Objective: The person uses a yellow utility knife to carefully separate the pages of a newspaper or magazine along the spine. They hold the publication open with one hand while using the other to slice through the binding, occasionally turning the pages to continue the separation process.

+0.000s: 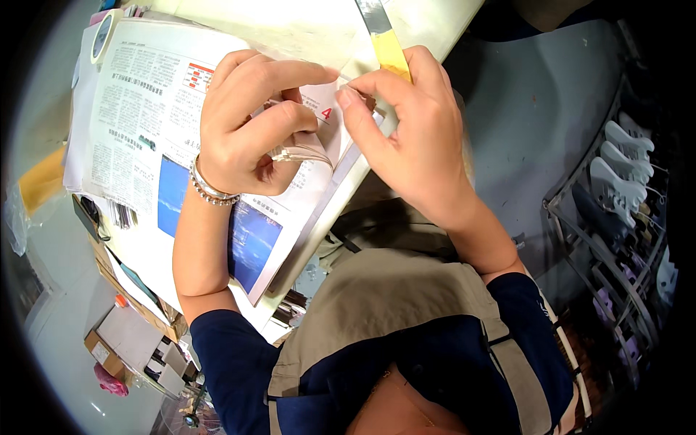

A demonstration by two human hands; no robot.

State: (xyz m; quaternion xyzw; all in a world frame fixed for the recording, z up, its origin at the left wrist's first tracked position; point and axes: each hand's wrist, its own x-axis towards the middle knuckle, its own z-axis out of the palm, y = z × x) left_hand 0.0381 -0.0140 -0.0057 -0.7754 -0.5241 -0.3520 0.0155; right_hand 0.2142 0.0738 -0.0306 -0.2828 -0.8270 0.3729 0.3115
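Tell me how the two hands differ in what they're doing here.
The left hand wears a beaded bracelet at the wrist; the right hand has a bare wrist. The left hand curls over a thin loop of clear wire, with its forefinger stretched out; the right hand pinches something small at its fingertips, beside a yellow strip. Both meet fingertip to fingertip above the newspaper on the table.
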